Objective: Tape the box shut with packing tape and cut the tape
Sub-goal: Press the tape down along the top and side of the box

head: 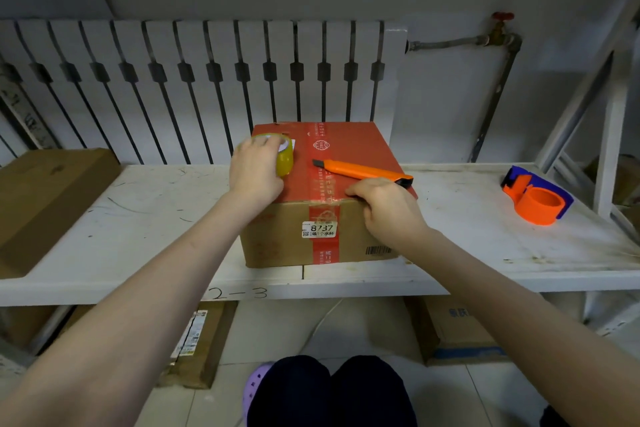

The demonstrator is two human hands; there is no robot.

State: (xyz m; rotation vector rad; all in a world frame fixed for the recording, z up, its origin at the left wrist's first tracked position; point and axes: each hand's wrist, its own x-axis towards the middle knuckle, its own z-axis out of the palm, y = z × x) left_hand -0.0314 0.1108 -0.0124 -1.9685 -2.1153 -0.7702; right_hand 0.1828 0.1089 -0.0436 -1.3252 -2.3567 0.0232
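Box (322, 194) sits mid-shelf (121, 218) at the front edge; our left hand (256, 173) grips the tape roll (284, 156) on its lid, right hand (388, 208) presses the near top edge, fingers curled. Knife (363, 170) lies loose there — one careless tug could knock it off.

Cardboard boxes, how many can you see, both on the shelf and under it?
4: red-topped taped cardboard box mid-shelf, flat brown box at shelf's left, two more on the floor underneath. Others may be hidden at far right.
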